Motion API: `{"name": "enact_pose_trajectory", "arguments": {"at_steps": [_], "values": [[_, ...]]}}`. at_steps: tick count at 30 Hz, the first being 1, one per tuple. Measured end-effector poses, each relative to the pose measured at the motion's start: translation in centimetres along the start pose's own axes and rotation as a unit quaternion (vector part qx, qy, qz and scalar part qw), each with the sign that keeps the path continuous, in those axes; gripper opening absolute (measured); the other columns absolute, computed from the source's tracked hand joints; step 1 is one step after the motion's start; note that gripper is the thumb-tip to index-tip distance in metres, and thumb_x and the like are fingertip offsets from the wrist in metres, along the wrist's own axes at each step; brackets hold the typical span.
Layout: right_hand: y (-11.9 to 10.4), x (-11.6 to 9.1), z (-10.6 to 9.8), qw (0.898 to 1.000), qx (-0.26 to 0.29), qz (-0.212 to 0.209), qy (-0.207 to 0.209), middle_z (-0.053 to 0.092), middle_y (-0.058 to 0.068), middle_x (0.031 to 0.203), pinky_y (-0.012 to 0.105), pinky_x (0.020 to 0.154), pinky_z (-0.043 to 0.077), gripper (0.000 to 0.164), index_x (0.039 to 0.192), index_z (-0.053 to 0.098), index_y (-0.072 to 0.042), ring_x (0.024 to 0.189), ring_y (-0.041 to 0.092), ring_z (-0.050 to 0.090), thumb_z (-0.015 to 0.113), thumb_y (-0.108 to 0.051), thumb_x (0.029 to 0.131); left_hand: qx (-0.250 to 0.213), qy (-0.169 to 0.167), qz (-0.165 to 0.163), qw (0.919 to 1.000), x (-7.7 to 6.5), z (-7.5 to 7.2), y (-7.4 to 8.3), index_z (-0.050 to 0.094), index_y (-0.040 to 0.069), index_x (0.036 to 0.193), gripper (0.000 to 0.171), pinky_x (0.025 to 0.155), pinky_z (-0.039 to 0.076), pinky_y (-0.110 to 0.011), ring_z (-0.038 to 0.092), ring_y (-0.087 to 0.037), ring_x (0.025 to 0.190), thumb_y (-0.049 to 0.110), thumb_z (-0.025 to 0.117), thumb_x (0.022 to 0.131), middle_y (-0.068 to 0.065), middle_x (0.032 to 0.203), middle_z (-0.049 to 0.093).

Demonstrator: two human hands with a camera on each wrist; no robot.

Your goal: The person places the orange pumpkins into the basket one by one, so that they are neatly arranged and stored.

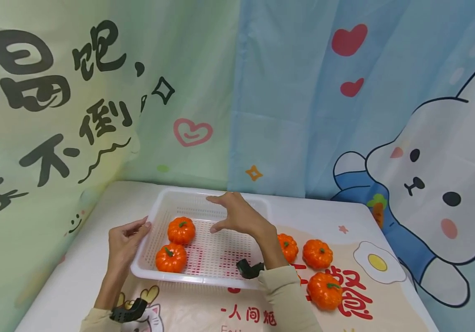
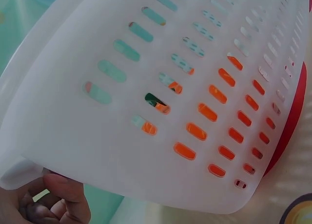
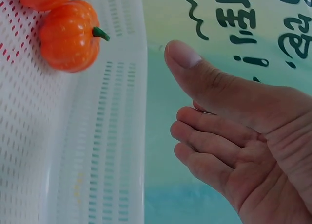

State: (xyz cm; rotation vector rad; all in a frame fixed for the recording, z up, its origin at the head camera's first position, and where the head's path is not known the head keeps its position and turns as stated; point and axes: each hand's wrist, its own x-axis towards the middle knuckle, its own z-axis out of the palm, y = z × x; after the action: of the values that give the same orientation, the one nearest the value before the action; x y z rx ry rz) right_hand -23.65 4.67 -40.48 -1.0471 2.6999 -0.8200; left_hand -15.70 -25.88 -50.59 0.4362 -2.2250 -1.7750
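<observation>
A white perforated plastic basket (image 1: 204, 276) sits on the table, with two small orange pumpkins inside at its left end: one farther back (image 1: 181, 230) and one nearer (image 1: 171, 258). My left hand (image 1: 124, 244) grips the basket's left rim; in the left wrist view its thumb (image 2: 66, 186) lies at the rim with the other fingers curled below. Over the basket's right half hovers my right hand (image 1: 237, 214), empty, thumb and fingers spread apart. The right wrist view shows that hand (image 3: 234, 131) beyond the basket wall (image 3: 129, 136), away from the pumpkin (image 3: 69, 36).
To the right of the basket lie several more pumpkins, among them one at the back (image 1: 317, 254) and one nearer the front (image 1: 324, 291); my right forearm partly covers others. A printed mat (image 1: 196, 309) covers part of the white table. A patterned curtain (image 1: 270, 115) hangs behind.
</observation>
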Motion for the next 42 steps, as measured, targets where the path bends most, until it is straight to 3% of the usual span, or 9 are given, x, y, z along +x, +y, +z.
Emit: {"name": "enact_pose_trajectory", "arguments": {"at_steps": [3, 5, 10, 12, 14, 17, 25, 32, 42], "values": [[0.4, -0.9, -0.2, 1.000, 0.006, 0.008, 0.002, 0.058, 0.002, 0.069, 0.033, 0.089, 0.049, 0.085, 0.156, 0.059, -0.004, 0.082, 0.015, 0.046, 0.098, -0.020, 0.082, 0.002, 0.004, -0.005, 1.0000, -0.1, 0.0, -0.2, 0.075, 0.000, 0.135, 0.037, 0.069, 0.061, -0.016, 0.067, 0.000, 0.077, 0.021, 0.075, 0.105, -0.024, 0.129, 0.078], [0.6, -1.4, -0.5, 1.000, 0.004, 0.013, 0.007, 0.057, -0.003, 0.070, 0.033, 0.091, 0.048, 0.085, 0.155, 0.059, -0.004, 0.089, 0.014, 0.050, 0.098, -0.022, 0.082, 0.006, 0.007, -0.007, 0.9999, -0.2, 0.0, -0.2, 0.075, 0.000, 0.135, 0.036, 0.068, 0.060, -0.016, 0.066, 0.000, 0.077, 0.021, 0.075, 0.105, -0.022, 0.127, 0.079], [1.4, -2.6, -1.4, 0.999, -0.003, 0.024, 0.027, 0.048, -0.010, 0.067, 0.030, 0.080, 0.042, 0.084, 0.155, 0.060, -0.005, 0.084, 0.014, 0.046, 0.098, -0.024, 0.083, 0.013, 0.007, 0.002, 0.9999, -0.3, 0.1, 0.3, 0.075, 0.000, 0.135, 0.036, 0.069, 0.060, -0.015, 0.067, 0.000, 0.077, 0.020, 0.074, 0.106, -0.024, 0.129, 0.078], [1.8, -3.4, -1.7, 0.999, 0.003, 0.037, 0.036, 0.065, -0.002, 0.077, 0.033, 0.084, 0.047, 0.084, 0.156, 0.059, -0.005, 0.088, 0.019, 0.054, 0.097, -0.024, 0.083, 0.015, 0.004, 0.003, 0.9999, -0.4, 0.2, 0.4, 0.075, 0.000, 0.136, 0.036, 0.069, 0.060, -0.015, 0.067, 0.000, 0.077, 0.021, 0.074, 0.106, -0.025, 0.131, 0.077], [2.1, -4.1, -2.0, 0.998, 0.007, 0.051, 0.047, 0.081, 0.007, 0.112, 0.039, 0.099, 0.054, 0.083, 0.156, 0.059, -0.005, 0.110, 0.025, 0.063, 0.097, -0.025, 0.084, 0.019, 0.000, 0.000, 0.9998, -0.5, 0.3, 0.6, 0.074, 0.000, 0.137, 0.037, 0.070, 0.061, -0.015, 0.067, 0.000, 0.078, 0.022, 0.073, 0.106, -0.026, 0.133, 0.076], [2.6, -5.1, -2.3, 0.996, 0.017, 0.068, 0.062, 0.074, 0.014, 0.142, 0.056, 0.115, 0.051, 0.082, 0.155, 0.060, -0.005, 0.131, 0.035, 0.062, 0.097, -0.023, 0.084, 0.022, -0.004, -0.003, 0.9997, -0.4, 0.5, 0.7, 0.073, 0.001, 0.138, 0.038, 0.070, 0.061, -0.016, 0.068, 0.001, 0.078, 0.023, 0.073, 0.107, -0.027, 0.135, 0.075], [4.0, -7.4, -2.6, 0.992, 0.030, 0.095, 0.082, 0.081, 0.009, 0.123, 0.057, 0.114, 0.054, 0.080, 0.155, 0.060, -0.006, 0.128, 0.033, 0.065, 0.096, -0.021, 0.085, 0.024, 0.003, -0.003, 0.9997, -0.4, 0.5, 0.6, 0.075, 0.001, 0.136, 0.037, 0.069, 0.061, -0.015, 0.067, 0.001, 0.078, 0.022, 0.074, 0.106, -0.025, 0.131, 0.077], [5.0, -9.3, -2.4, 0.984, 0.062, 0.131, 0.108, 0.077, 0.008, 0.138, 0.065, 0.116, 0.051, 0.078, 0.156, 0.060, -0.010, 0.137, 0.036, 0.061, 0.094, -0.019, 0.087, 0.019, 0.009, -0.004, 0.9998, -0.6, 0.3, 0.7, 0.075, 0.000, 0.136, 0.037, 0.069, 0.061, -0.016, 0.068, 0.001, 0.077, 0.020, 0.075, 0.105, -0.020, 0.124, 0.081], [6.1, -11.3, -2.5, 0.974, 0.089, 0.158, 0.135, 0.074, 0.011, 0.144, 0.066, 0.114, 0.053, 0.080, 0.158, 0.057, -0.011, 0.140, 0.041, 0.064, 0.094, -0.017, 0.087, 0.031, 0.009, -0.009, 0.9995, -1.0, 0.4, 0.9, 0.074, 0.002, 0.138, 0.040, 0.072, 0.063, -0.017, 0.070, 0.000, 0.078, 0.027, 0.073, 0.106, -0.027, 0.136, 0.074]]}}
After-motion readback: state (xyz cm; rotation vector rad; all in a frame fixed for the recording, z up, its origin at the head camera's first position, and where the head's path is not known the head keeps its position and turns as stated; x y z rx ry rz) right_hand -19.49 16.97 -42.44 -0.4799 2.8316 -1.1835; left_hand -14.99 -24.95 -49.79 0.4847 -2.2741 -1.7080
